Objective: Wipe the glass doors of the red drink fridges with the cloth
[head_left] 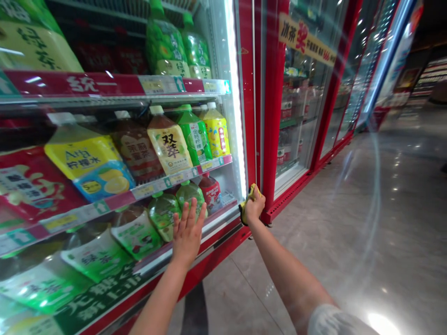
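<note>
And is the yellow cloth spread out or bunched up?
Bunched up: the yellow cloth is gripped in the right hand, with only small crumpled parts showing around it.

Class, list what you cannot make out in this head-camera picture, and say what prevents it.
1. Head view: part of the yellow cloth, covered by the right hand.
2. Head view: the palm of the left hand, turned away from the camera.
3. Head view: part of the green bottle behind the left fingers.
4. Head view: the cap of the top-left bottle, cut off by the picture's edge.
5. Head view: fine print on the price labels, small and blurred.
</note>
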The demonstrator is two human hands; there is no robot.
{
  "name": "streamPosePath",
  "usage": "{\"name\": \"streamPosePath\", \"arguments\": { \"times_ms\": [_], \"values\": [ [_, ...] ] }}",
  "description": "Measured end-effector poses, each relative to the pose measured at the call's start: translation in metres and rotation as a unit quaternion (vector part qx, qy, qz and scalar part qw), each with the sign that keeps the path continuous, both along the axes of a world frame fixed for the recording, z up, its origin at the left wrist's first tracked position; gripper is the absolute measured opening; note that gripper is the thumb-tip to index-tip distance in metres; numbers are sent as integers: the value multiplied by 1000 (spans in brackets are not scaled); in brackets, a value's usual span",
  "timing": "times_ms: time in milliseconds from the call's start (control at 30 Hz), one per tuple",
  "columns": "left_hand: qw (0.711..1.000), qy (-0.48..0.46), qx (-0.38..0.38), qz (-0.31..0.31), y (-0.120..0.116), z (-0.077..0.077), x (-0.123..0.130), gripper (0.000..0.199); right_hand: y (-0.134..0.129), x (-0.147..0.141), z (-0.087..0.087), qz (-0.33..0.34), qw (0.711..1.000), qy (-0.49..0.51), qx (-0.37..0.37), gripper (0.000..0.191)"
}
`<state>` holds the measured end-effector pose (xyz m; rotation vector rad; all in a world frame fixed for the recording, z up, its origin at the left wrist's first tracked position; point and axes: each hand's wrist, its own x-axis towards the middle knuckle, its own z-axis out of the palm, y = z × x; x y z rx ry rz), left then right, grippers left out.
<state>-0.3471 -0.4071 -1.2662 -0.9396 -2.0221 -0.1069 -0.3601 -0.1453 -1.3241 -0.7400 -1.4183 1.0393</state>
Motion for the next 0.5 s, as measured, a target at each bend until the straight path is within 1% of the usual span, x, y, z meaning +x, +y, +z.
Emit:
{"name": "streamPosePath", "arguments": {
  "times_ms": [33,100,167,200,233,267,333,400,433,467,500],
  "values": [
    [1000,2,1,2,1,0,0,86,5,-5,7,3,1000,5,0,54],
    [1000,4,1,5,2,-1,0,86,19,-16,30,13,1000,16,10,58],
    [1000,6,0,6,3,-1,0,86,31,-22,51,30,999,23,37,61],
    [1000,7,-1,7,3,-1,0,86,35,-23,57,39,998,24,53,62],
    [1000,7,-2,7,3,-2,-1,87,36,-22,58,44,996,23,70,62],
    [1000,7,-3,7,3,-2,-1,87,35,-19,55,44,995,19,83,61],
    [1000,6,-3,6,3,-2,-1,88,30,-12,41,28,995,6,91,58],
    [1000,3,-2,4,2,-1,-1,88,26,-10,28,10,997,-5,81,56],
    [1000,0,-2,2,2,-1,0,88,27,-11,26,5,997,-8,74,56],
    [1000,-4,-1,1,1,0,1,88,29,-14,29,6,998,-10,68,56],
    [1000,-9,-1,-2,1,0,1,88,32,-18,37,9,998,-13,65,56]
  ]
}}
